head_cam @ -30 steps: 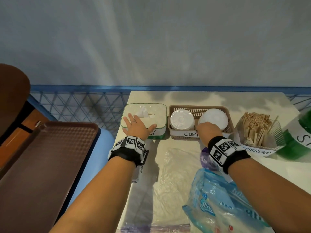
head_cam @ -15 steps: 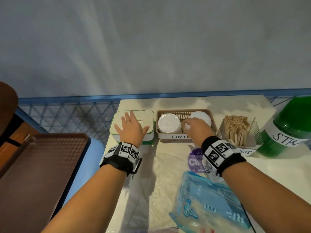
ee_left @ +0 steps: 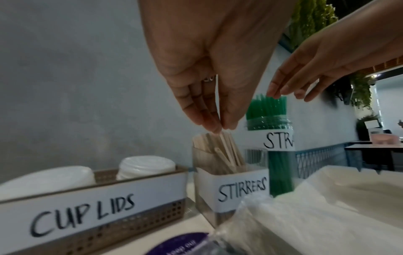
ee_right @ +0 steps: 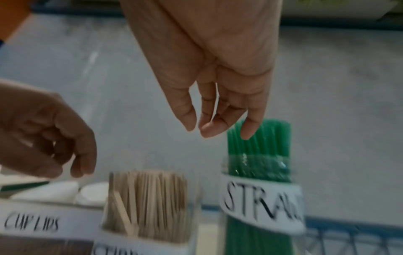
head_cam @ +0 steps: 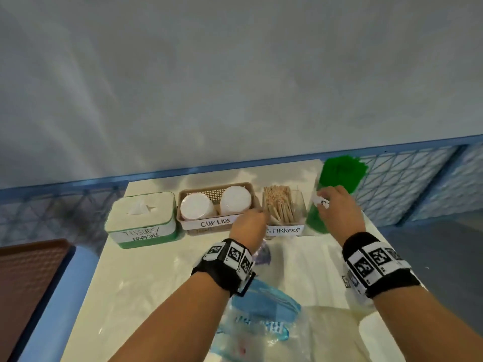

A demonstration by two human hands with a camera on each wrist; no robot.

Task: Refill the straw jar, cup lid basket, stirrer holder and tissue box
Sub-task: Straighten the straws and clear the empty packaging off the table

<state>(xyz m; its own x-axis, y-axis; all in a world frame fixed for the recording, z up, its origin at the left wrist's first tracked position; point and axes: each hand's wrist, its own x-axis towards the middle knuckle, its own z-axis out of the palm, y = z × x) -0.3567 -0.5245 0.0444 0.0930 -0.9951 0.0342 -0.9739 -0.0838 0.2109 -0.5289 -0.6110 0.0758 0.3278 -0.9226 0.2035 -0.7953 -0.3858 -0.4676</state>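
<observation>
Both hands (head_cam: 249,226) (head_cam: 338,210) forward, fingers (ee_left: 209,119) loosely extended downward.

I see soft, even indoor light with faint shadows on the table (head_cam: 146,278) at centre frame. The head view bends straight lines near its edges. The right wrist view is heavily motion-blurred; the left wrist view blurs at bottom.

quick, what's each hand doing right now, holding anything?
Left hand: open, fingertips at the stirrers, gripping nothing.
Right hand: open, over the straws, holding nothing.
</observation>
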